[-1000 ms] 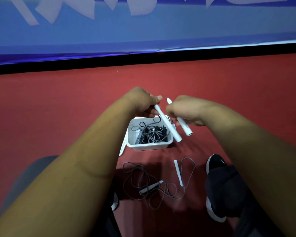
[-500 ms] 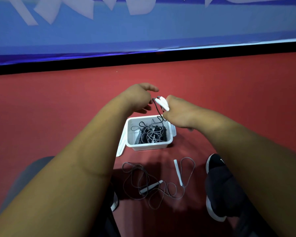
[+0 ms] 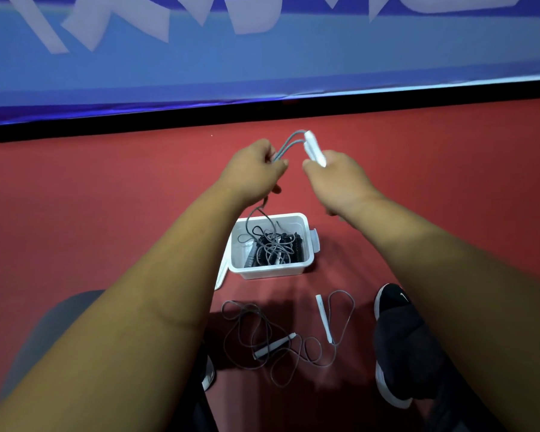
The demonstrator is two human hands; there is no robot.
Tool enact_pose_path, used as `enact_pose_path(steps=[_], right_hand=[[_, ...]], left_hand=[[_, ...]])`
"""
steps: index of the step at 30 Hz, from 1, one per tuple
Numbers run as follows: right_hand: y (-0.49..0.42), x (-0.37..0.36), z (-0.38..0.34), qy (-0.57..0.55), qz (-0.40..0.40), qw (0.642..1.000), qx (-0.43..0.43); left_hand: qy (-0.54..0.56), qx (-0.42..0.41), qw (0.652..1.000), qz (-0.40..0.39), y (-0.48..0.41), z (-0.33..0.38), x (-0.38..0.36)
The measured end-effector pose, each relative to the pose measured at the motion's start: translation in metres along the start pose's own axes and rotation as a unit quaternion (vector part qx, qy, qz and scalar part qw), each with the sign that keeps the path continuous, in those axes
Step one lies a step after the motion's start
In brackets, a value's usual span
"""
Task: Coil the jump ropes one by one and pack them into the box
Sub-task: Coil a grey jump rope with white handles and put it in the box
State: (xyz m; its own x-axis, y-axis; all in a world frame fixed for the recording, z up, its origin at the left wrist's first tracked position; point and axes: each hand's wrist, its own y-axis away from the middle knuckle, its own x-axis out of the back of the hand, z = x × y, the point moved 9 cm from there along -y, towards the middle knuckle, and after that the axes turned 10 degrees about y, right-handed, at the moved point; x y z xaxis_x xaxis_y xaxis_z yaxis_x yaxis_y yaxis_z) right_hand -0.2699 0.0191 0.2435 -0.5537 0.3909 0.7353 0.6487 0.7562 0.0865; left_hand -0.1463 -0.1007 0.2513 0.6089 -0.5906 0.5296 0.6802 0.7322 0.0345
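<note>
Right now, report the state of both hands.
Left hand: closed, gripping the grey cord.
Right hand: closed, gripping the white handles.

white banner [image 3: 262, 67] lettering cropped, nothing readable

One wide-angle view, worn on the person's head, looks forward and steeply down at the red floor [image 3: 91, 198]. The white box [image 3: 273, 271] lies near, mid-frame; a blue banner [image 3: 262, 67] spans the far edge.
</note>
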Motion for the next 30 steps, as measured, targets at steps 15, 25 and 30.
enact_pose_path(steps=[15, 25, 30], right_hand=[[0.012, -0.034, 0.025, -0.243, -0.112, 0.957, -0.116], [0.033, 0.022, -0.044, -0.261, -0.038, 0.965, 0.002], [0.048, 0.096, -0.104, -0.357, -0.007, 0.934, 0.031]], left_hand=[[0.313, 0.129, 0.941, -0.006, 0.009, 0.003, -0.001], [0.483, 0.061, 0.874, 0.007, 0.023, 0.079, 0.058], [0.409, 0.019, 0.912, -0.009, 0.044, 0.136, 0.081]])
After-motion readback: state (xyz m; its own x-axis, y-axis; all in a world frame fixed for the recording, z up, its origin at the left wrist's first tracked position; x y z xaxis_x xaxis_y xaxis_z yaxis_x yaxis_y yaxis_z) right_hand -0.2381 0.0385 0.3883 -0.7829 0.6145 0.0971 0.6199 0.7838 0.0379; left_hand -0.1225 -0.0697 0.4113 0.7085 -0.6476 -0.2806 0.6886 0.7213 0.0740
